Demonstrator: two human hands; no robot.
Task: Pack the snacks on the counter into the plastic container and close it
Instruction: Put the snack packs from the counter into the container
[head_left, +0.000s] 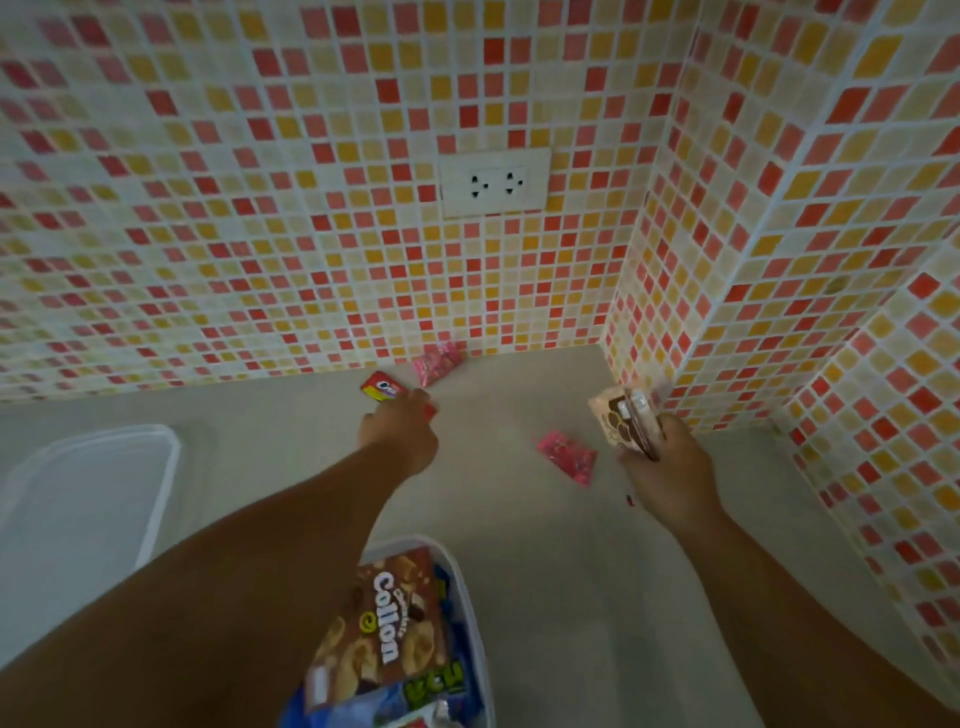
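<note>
A: What does the room look like?

B: A pale grey counter (545, 545) runs into a corner of mosaic tile walls (260, 208) in red, orange and cream, with a white double wall socket (493, 182) above the back edge.

A: How many snacks are out?

B: Two pink crinkly packets: one (438, 360) at the back edge, one (567, 457) between the hands. One red packet (379, 387) lies at the left hand (402, 434), whose fingers curl onto it. The clear plastic container (467, 597) at the near edge holds a brown Collon box (387, 623) and other packets. Its clear lid (104, 493) lies at the left edge.

A: And the right hand (667, 470)?

B: Raised, closed around a cream and brown snack pack (618, 418).
</note>
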